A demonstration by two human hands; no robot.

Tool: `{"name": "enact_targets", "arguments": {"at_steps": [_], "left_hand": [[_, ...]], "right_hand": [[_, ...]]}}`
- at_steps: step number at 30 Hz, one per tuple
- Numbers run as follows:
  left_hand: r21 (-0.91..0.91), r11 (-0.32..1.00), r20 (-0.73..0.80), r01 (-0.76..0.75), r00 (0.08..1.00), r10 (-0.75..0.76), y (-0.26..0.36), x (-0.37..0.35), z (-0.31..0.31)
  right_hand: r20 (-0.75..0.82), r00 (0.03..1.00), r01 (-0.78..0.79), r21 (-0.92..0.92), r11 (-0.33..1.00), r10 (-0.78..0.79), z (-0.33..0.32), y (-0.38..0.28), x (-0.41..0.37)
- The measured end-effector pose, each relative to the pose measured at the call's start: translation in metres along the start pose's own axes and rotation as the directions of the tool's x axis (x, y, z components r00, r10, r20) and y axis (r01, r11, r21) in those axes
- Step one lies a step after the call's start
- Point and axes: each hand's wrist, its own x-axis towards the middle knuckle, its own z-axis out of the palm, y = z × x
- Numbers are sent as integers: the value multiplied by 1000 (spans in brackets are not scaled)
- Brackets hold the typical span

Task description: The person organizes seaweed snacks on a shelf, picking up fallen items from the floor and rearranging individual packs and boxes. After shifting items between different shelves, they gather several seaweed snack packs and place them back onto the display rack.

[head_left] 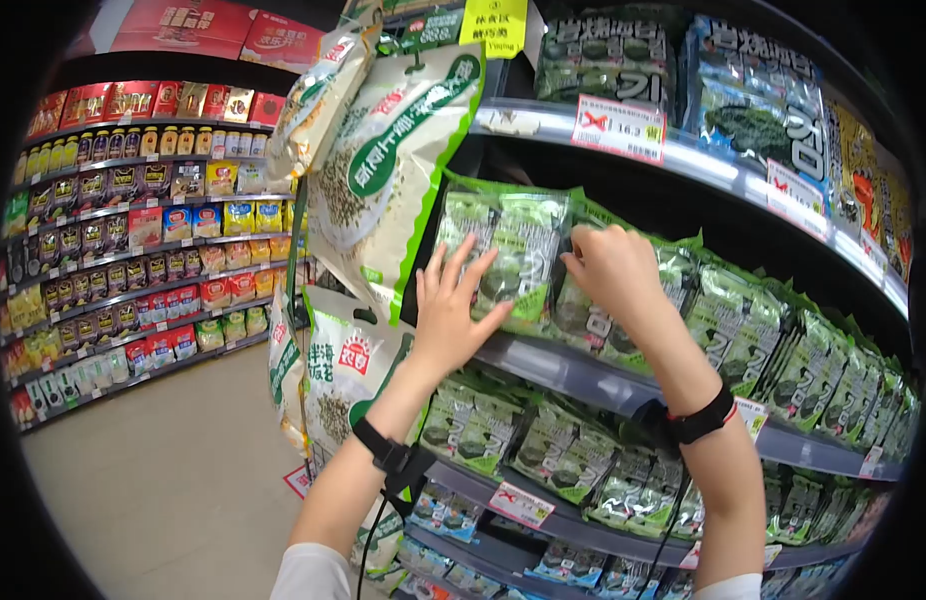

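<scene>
Green seaweed snack packs stand in a row on the middle shelf. My left hand (457, 307) lies with its fingers spread on the front of the leftmost green pack (528, 250). At the right edge of that pack is my right hand (615, 265), its fingers curled; whether it pinches the pack's edge is hidden. More green packs (728, 325) stand to the right, behind and beyond my right forearm. Both wrists carry black bands.
Large white and green bags (383, 180) hang left of my left hand. Blue packs (753, 100) fill the upper shelf, above a price tag (619, 128). Lower shelves hold green packs (561, 452). Stocked shelves (143, 225) stand across the aisle floor (173, 460).
</scene>
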Motion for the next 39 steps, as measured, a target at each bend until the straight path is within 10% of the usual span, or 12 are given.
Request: {"name": "enact_targets", "arguments": {"at_steps": [4, 10, 13, 25, 27, 31, 33, 38, 39], "left_hand": [[-20, 995, 11, -98, 995, 98, -20, 13, 17], [136, 986, -59, -97, 993, 106, 2, 25, 27], [189, 977, -69, -96, 992, 110, 5, 28, 43], [329, 926, 58, -183, 983, 174, 4, 12, 66], [216, 958, 22, -190, 982, 189, 2, 11, 63], [29, 946, -134, -322, 937, 323, 11, -14, 49], [-10, 936, -157, -353, 924, 347, 12, -37, 46], [-232, 885, -54, -404, 914, 403, 43, -93, 39], [-263, 880, 0, -395, 912, 410, 47, -102, 44]], "right_hand": [[116, 992, 44, 19, 999, -46, 5, 3, -12], [-326, 915, 164, -243, 956, -240, 0, 53, -3], [8, 998, -63, -182, 981, 66, 10, 58, -4], [-26, 979, 200, -120, 972, -204, 2, 69, -28], [-379, 796, 435, -187, 881, -473, 0, 64, -37], [-319, 720, 686, 194, 701, -616, -9, 33, -107], [5, 769, 589, 384, 711, -639, 3, 19, -166], [224, 875, 285, 480, 830, -430, 61, 32, -237], [391, 887, 46, 459, 887, -248, 68, 34, -236]]}}
